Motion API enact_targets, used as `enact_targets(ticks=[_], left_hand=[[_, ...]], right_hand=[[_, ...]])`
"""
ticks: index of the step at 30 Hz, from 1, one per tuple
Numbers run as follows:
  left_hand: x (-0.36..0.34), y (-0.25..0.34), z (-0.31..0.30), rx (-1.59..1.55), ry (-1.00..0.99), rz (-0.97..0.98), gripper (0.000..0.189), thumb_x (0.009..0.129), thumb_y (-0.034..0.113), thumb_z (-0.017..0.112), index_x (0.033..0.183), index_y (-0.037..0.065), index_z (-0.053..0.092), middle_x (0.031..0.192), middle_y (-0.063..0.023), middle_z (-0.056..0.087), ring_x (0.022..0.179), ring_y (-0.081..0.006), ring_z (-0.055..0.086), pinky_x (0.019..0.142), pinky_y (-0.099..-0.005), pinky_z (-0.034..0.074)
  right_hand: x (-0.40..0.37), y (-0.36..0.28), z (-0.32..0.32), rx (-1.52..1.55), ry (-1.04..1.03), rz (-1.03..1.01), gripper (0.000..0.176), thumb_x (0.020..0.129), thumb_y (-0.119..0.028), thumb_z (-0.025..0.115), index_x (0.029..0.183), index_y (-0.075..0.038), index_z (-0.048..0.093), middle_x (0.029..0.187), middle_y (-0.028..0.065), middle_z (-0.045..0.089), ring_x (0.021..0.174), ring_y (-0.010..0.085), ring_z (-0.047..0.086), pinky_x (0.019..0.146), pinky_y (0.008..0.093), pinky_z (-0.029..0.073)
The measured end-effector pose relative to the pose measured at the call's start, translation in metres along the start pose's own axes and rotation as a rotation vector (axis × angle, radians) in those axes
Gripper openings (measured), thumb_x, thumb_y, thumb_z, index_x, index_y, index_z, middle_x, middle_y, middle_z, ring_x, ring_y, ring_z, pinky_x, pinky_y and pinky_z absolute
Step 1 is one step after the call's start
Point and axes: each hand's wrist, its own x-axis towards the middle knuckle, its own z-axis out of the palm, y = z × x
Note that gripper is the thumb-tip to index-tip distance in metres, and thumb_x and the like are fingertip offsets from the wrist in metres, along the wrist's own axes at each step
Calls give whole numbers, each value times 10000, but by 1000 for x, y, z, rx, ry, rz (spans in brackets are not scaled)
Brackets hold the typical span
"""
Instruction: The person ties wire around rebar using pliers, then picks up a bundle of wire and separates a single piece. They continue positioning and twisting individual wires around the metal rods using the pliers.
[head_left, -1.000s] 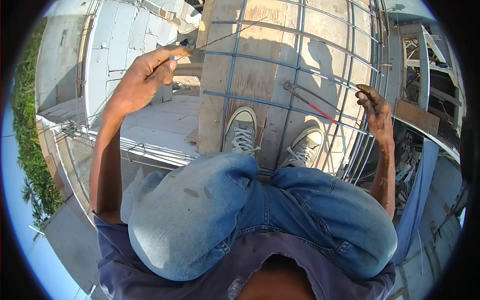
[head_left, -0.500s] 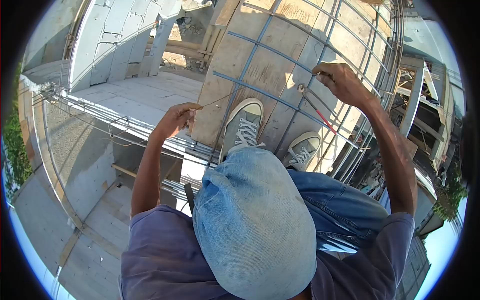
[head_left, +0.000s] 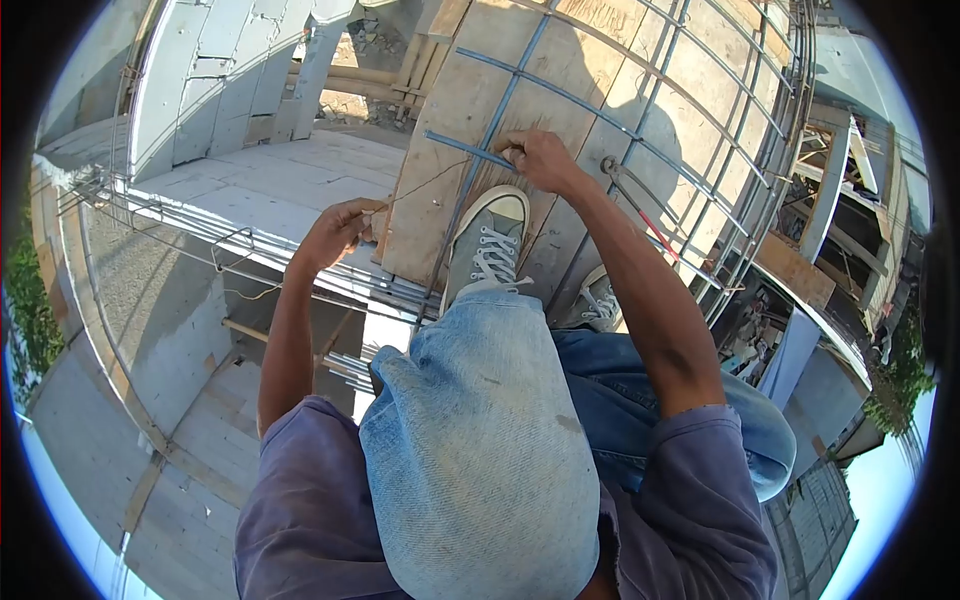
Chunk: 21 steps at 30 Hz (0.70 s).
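My left hand (head_left: 340, 235) is closed in a pinch on a thin tie wire (head_left: 430, 182), left of the plywood. The wire runs up to the rebar mesh (head_left: 545, 85), near a crossing by the end of a bar. My right hand (head_left: 545, 163) is closed at that bar, just above my left shoe (head_left: 490, 240); what its fingertips hold is hidden. To its right, pincers (head_left: 640, 208) with a red-coated handle lie across the mesh, jaws pointing up and left.
Beneath the mesh lie plywood boards (head_left: 430, 230). Bundled long bars (head_left: 795, 100) run along the right edge. On the left, thin rods and a bent stirrup (head_left: 235, 245) border a drop to a lower floor (head_left: 215, 430). A white block wall (head_left: 200, 90) stands upper left.
My right hand has moved left and slightly down, from above the pincers to the bar end near the wire. My left hand has shifted slightly left, still with the wire. The pincers stay on the mesh.
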Motion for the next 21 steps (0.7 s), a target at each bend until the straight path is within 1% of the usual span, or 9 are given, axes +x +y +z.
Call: enact_targets(ticks=[2,5,7,11,12,14,15,17,21], left_hand=[[2,-4,-2,-47,-6,24,300,970,156,488,1227,47,595,675,15,544,563,-56,438,516,-206,369],[4,-5,-3,-85,-38,-34,296,966,158,491,1217,47,601,677,13,545,558,-56,436,507,-206,369],[8,-6,-1,-26,3,-16,293,962,94,474,1224,64,600,687,7,571,545,-54,450,494,-202,369],[16,-1,9,-33,15,-16,293,958,86,474,1220,73,603,685,11,560,541,-57,445,493,-206,375],[18,4,13,-21,-4,-12,291,963,100,467,1219,68,602,680,12,549,544,-56,435,502,-208,379],[26,11,21,-12,-20,-9,291,968,115,460,1217,64,601,676,12,538,546,-54,426,511,-210,382],[31,14,25,1,-8,13,292,964,111,457,1214,63,601,676,11,537,544,-55,423,511,-211,382],[38,20,31,14,4,35,293,961,107,453,1211,62,601,677,10,535,541,-55,419,510,-213,381],[44,28,36,104,53,71,293,952,108,447,1192,65,609,677,7,532,539,-55,413,514,-215,378]], right_hand=[[-4,0,4,84,25,39,204,813,-89,538,950,-50,685,840,182,664,819,339,634,753,416,494],[-3,5,7,102,21,80,209,814,-89,542,961,-56,687,824,175,667,806,333,639,745,409,497],[-2,8,8,111,25,106,211,818,-91,540,965,-57,688,825,175,669,800,330,643,741,404,499],[-1,5,6,140,-6,170,216,829,-90,534,977,-56,688,836,173,677,795,321,654,740,394,504],[1,7,9,140,-8,171,216,829,-90,534,977,-56,688,836,173,677,795,321,654,740,394,504],[5,7,11,121,34,66,214,826,-85,542,978,-57,690,843,173,679,809,314,655,751,392,504],[6,6,10,120,32,65,214,826,-85,542,978,-57,690,843,173,679,809,314,655,751,392,504],[9,7,7,61,-49,49,203,819,-84,560,973,-59,690,855,177,679,831,317,652,769,390,503],[12,11,8,52,-16,23,166,809,-118,608,944,-66,689,842,171,676,836,322,647,771,401,498]])
